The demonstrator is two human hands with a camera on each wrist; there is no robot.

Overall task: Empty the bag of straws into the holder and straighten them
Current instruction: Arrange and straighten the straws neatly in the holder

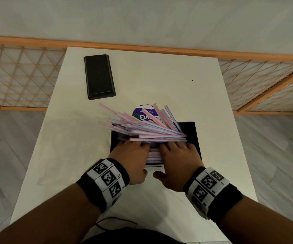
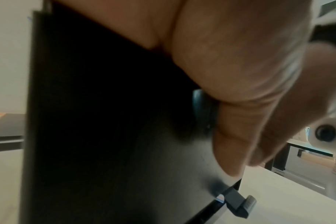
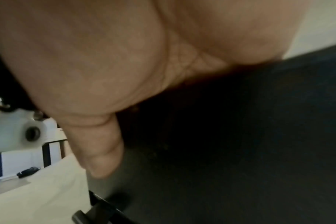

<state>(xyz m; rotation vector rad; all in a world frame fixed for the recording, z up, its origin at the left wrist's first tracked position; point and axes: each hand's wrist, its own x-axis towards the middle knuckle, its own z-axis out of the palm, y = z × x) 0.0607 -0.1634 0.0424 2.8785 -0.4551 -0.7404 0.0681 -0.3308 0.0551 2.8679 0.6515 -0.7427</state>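
A black box-shaped straw holder [image 1: 189, 131] stands in the middle of the white table [image 1: 159, 76]. A heap of pink and blue striped straws [image 1: 142, 127] lies across its top, fanned out to the left and back. My left hand [image 1: 131, 154] and right hand [image 1: 179, 152] lie side by side on the near straws, fingers stretched flat over them. Both thumbs hang down in front of the box. The left wrist view shows the left thumb [image 2: 230, 151] against the holder's dark front wall [image 2: 105, 121]. The right thumb [image 3: 100, 144] lies against the same wall [image 3: 240, 151].
A flat black lid [image 1: 99, 76] lies at the far left of the table. A clear plastic bag [image 1: 54, 155] lies limp on the table's left side. A round purple-labelled object [image 1: 141, 111] sits just behind the straws. A wooden lattice rail [image 1: 19, 76] runs behind the table.
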